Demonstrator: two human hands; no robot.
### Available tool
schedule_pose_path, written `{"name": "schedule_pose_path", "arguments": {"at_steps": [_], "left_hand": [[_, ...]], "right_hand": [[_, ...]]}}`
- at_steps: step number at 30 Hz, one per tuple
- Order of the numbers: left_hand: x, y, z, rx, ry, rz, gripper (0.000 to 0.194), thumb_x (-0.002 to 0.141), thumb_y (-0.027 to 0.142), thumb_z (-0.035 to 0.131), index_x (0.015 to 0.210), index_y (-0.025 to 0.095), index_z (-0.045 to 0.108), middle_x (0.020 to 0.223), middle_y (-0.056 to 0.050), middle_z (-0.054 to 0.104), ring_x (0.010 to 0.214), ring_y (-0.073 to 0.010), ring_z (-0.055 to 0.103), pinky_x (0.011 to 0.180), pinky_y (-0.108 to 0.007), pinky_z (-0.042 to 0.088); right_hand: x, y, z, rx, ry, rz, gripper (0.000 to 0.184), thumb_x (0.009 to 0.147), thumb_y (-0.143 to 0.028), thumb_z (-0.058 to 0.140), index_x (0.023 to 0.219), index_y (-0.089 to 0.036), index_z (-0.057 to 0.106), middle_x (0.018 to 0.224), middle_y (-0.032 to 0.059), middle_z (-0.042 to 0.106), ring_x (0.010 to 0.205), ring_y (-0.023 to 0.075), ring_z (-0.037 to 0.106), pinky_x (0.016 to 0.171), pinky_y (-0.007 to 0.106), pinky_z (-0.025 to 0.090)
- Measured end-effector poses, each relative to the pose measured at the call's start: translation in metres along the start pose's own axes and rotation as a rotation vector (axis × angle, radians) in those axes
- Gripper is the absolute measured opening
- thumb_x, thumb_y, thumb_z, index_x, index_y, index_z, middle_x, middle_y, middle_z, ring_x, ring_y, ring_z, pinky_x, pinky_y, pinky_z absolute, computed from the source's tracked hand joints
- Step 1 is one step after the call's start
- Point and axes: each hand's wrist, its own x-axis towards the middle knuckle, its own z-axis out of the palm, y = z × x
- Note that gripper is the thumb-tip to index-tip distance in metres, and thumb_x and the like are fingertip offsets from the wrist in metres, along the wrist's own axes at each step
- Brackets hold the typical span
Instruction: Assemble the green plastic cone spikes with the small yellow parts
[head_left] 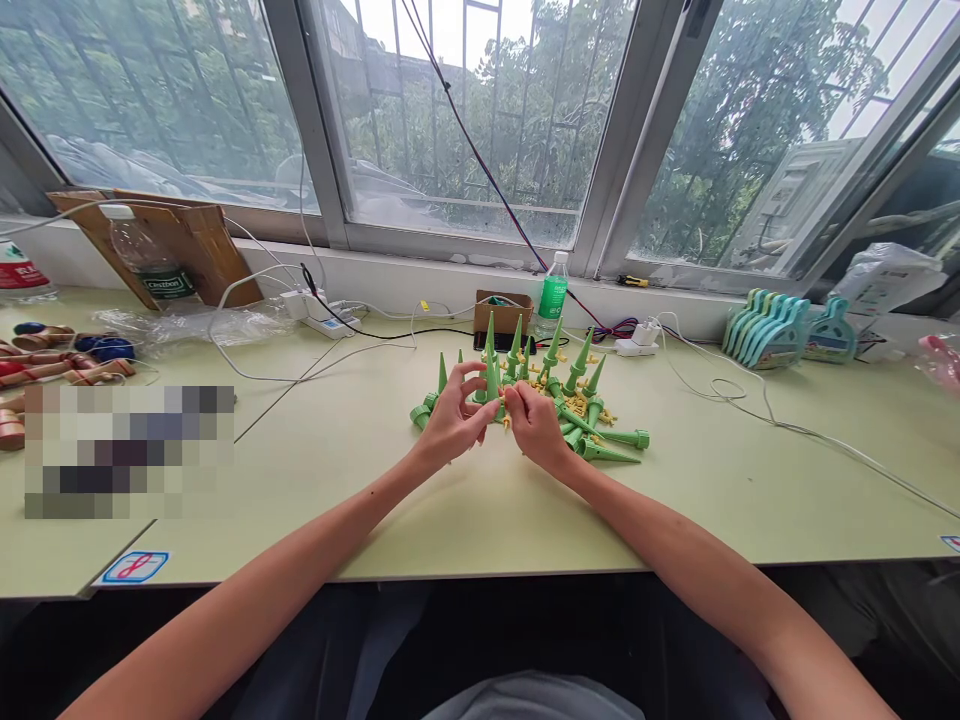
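Observation:
My left hand (450,420) is closed round a green plastic spike (493,378), its tip pointing up. Pressed close beside it, my right hand (536,425) pinches at the spike's lower end; a bit of yellow plastic (506,423) shows between the two hands. Whether the right fingers grip that yellow bit or the spike is hidden. Behind the hands, several green spikes stand upright on their caps among a pile of small yellow plastic pieces (577,404). More green spikes (611,452) lie on their sides to the right of my right hand.
A green-labelled bottle (553,295) and a small cardboard box (501,320) stand behind the pile. White cables and a power strip (324,318) run along the back of the table (712,500). Teal plastic hangers (772,330) stand at right; wooden items (67,360) lie at far left.

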Motion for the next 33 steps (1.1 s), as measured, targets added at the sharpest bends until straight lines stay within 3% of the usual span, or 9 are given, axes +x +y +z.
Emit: {"name": "schedule_pose_path", "arguments": {"at_steps": [5,12,33], "left_hand": [[0.000,0.000,0.000,0.049,0.016,-0.016,0.046,0.079,0.040,0.067,0.114,0.021,0.044,0.104,-0.004,0.060,0.040,0.0003,0.047,0.032,-0.016,0.034],[0.000,0.000,0.000,0.085,0.021,0.012,0.041,0.081,0.037,0.065,0.112,0.023,0.044,0.106,-0.004,0.057,0.039,0.0006,0.044,0.032,-0.017,0.033],[0.000,-0.007,0.001,0.335,0.137,0.125,0.029,0.080,0.033,0.063,0.104,0.026,0.048,0.091,0.001,0.055,0.040,0.0016,0.030,0.039,-0.015,0.027]], "right_hand": [[0.001,0.001,0.000,-0.002,0.003,0.005,0.041,0.097,-0.049,0.036,0.067,-0.022,0.032,0.055,-0.0058,0.036,0.049,0.0095,0.028,0.050,0.025,0.026],[0.000,0.002,0.000,-0.021,0.005,-0.015,0.040,0.098,-0.046,0.036,0.067,-0.022,0.033,0.055,-0.0052,0.038,0.050,0.0097,0.029,0.050,0.025,0.025],[0.001,0.005,0.003,-0.083,-0.024,-0.003,0.040,0.098,-0.045,0.035,0.065,-0.022,0.037,0.055,-0.0030,0.043,0.048,0.0118,0.035,0.052,0.026,0.026]]}}
